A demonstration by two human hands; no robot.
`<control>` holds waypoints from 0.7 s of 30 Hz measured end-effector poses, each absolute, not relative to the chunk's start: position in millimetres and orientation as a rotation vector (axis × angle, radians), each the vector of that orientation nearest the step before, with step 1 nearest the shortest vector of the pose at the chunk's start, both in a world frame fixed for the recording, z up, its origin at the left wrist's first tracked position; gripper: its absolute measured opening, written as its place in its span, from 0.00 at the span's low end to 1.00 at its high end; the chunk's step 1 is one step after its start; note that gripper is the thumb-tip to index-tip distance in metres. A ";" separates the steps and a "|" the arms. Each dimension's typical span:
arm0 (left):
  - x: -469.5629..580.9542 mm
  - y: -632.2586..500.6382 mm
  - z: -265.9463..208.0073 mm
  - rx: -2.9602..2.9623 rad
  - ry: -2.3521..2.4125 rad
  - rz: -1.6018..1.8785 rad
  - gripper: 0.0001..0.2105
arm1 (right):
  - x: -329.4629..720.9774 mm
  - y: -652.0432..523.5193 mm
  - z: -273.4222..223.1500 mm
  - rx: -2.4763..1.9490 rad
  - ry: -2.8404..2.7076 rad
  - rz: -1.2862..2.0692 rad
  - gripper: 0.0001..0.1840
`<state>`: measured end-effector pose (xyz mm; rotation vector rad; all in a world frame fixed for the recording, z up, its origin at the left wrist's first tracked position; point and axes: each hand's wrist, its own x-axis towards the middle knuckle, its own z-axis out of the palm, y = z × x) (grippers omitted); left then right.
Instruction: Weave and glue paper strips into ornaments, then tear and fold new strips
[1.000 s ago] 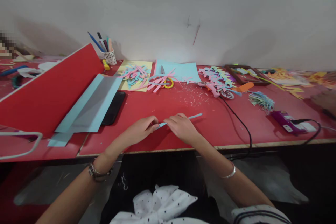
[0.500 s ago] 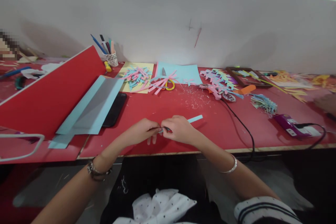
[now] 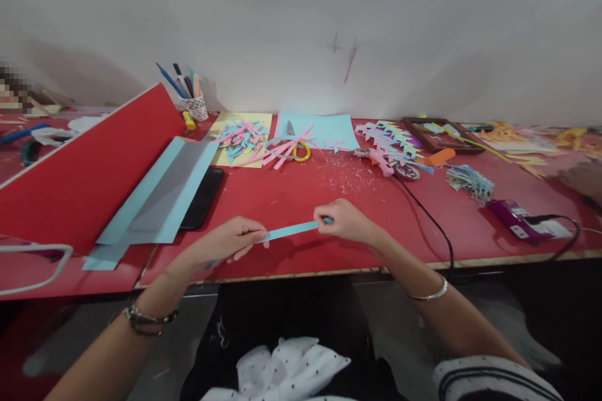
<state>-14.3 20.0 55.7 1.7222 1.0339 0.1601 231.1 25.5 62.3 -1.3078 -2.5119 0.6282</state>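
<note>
A narrow light-blue paper strip [image 3: 292,230] is stretched between my two hands, just over the front of the red table [image 3: 277,200]. My left hand [image 3: 237,239] pinches its left part between thumb and fingers, and a bit of blue shows below that wrist. My right hand [image 3: 345,220] is closed on the other end; a small dark tip pokes out of this fist, too little to name. Beyond the hands lie yellow-handled scissors [image 3: 303,151] among pink and blue strips, and a pile of cut paper pieces [image 3: 242,138] on a yellow sheet.
On the left, blue sheets [image 3: 157,200] lean by a red board [image 3: 108,169], with a black phone [image 3: 203,197] beside them. A pink glue gun [image 3: 379,160] trails its cord toward the front edge. Purple power strip [image 3: 520,220] and another person's hand [image 3: 583,182] are at right.
My hands have moved apart from each other, the left going left and the right going right. The blue strip now spans the gap between them.
</note>
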 end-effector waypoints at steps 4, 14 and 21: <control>-25.4 20.4 51.9 1.715 1.074 0.116 0.19 | 255.9 28.2 59.7 -1.431 -2.494 0.609 0.05; -12.0 22.2 60.1 1.811 1.028 0.109 0.16 | 245.8 18.6 67.1 -1.376 -2.221 0.131 0.12; 0.1 24.5 58.5 1.896 0.937 0.034 0.16 | 207.1 9.9 67.8 -1.158 -2.578 0.923 0.12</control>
